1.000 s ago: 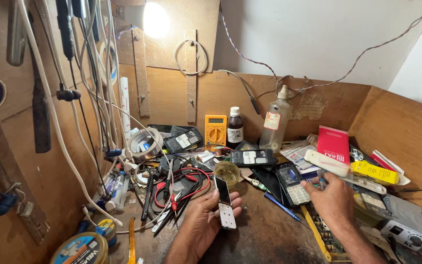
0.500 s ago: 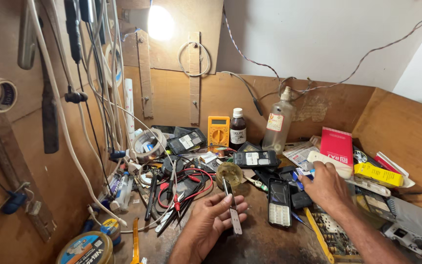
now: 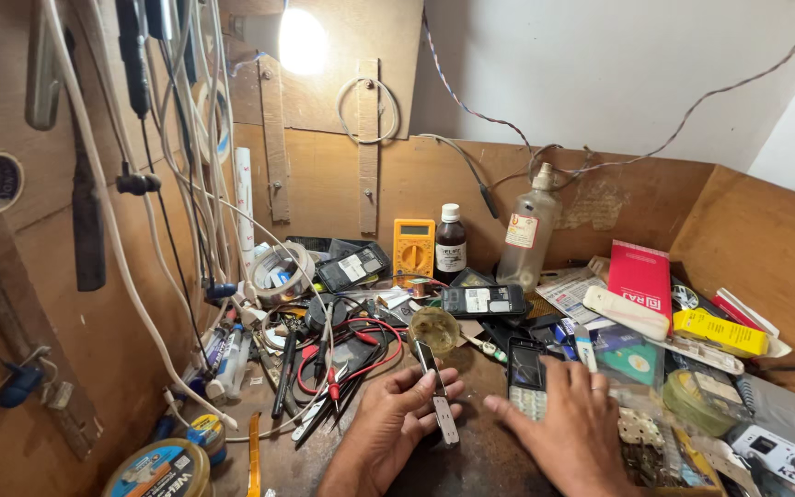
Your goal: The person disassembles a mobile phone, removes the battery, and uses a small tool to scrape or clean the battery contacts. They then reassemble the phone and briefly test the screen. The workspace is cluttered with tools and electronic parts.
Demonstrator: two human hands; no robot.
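Here the left hand (image 3: 396,425) pinches a slim phone (image 3: 437,398) edge-up over the dark worn benchtop (image 3: 480,460), fingers curled around its lower half. The right hand (image 3: 570,425) lies flat and released, fingertips on a black keypad phone (image 3: 527,375) just beside it. Behind them crowd a round glass lens (image 3: 434,329), tangled red and black probe leads (image 3: 351,354), a yellow multimeter (image 3: 413,247), a brown bottle (image 3: 450,243) and a clear glass bottle (image 3: 524,237) against the plywood wall (image 3: 324,193).
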